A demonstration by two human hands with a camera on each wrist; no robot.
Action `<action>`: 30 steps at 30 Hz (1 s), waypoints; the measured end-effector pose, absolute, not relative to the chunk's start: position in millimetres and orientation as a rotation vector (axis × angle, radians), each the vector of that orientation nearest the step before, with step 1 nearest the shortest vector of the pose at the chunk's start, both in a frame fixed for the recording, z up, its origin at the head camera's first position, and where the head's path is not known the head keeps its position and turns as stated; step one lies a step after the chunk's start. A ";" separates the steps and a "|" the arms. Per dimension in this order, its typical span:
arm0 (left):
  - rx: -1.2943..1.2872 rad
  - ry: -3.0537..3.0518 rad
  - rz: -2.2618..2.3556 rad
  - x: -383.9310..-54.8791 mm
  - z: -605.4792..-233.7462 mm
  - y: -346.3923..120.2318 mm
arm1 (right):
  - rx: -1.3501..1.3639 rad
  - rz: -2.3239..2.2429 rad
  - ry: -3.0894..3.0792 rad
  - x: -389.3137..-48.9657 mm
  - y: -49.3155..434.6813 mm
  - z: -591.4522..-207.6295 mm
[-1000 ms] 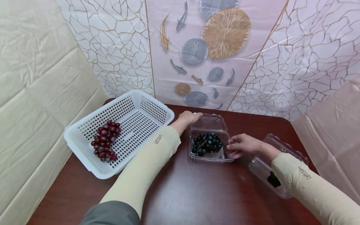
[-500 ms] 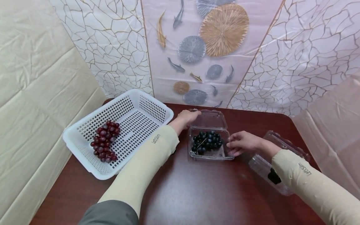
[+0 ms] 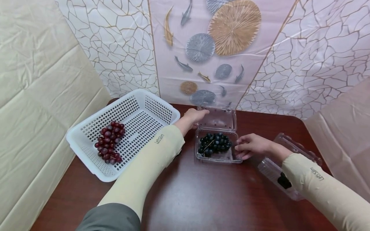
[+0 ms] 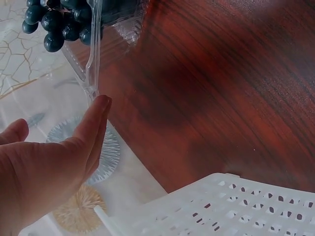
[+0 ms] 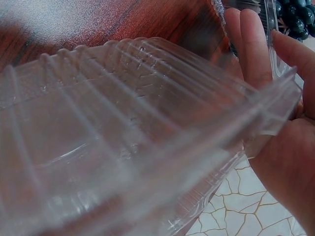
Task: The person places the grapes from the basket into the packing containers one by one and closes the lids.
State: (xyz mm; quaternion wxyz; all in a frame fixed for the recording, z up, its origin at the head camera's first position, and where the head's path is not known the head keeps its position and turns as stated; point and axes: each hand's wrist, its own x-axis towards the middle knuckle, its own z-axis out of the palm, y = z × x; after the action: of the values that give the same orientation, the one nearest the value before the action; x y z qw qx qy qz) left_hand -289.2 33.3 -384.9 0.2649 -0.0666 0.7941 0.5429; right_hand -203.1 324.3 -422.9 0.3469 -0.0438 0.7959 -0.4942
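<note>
A clear plastic clamshell container stands on the table, a bunch of dark blue-black grapes in its base. Its hinged lid is tilted up at the back. My left hand is at the lid's left side; in the left wrist view its straight fingers touch the plastic edge, the thumb held apart. With thumb and fingers, my right hand pinches the base's right wall. The right wrist view shows that wall between the thumb and fingers.
A white perforated basket stands at the left with a bunch of red grapes in it. Beneath my right forearm lies a second clear clamshell container, open, with a black patch. A patterned backdrop hangs behind the table.
The lid has risen from a lower slant to a steeper one, and my left hand has moved slightly up and back with it. My right hand stays on the container's right wall.
</note>
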 end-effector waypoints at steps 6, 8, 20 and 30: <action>-0.140 2.221 1.452 -289.6 -382.8 31.2 | -0.106 -1.288 2.062 -203.5 324.2 -424.0; -0.132 2.229 1.442 -289.2 -379.5 30.1 | -0.102 -1.280 2.069 -204.0 323.2 -423.2; -0.047 2.263 1.491 -284.9 -373.9 24.5 | -0.103 -1.275 2.060 -206.1 322.5 -420.7; 0.121 2.280 1.601 -285.2 -360.7 16.6 | -0.109 -1.245 2.065 -206.0 326.7 -421.4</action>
State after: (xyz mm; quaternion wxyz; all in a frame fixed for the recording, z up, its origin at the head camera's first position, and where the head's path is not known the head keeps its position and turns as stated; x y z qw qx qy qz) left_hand -285.2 16.6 -360.7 0.1757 0.0425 0.8050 0.5651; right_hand -206.0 326.7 -421.4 0.3561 -0.0421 0.7995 -0.4819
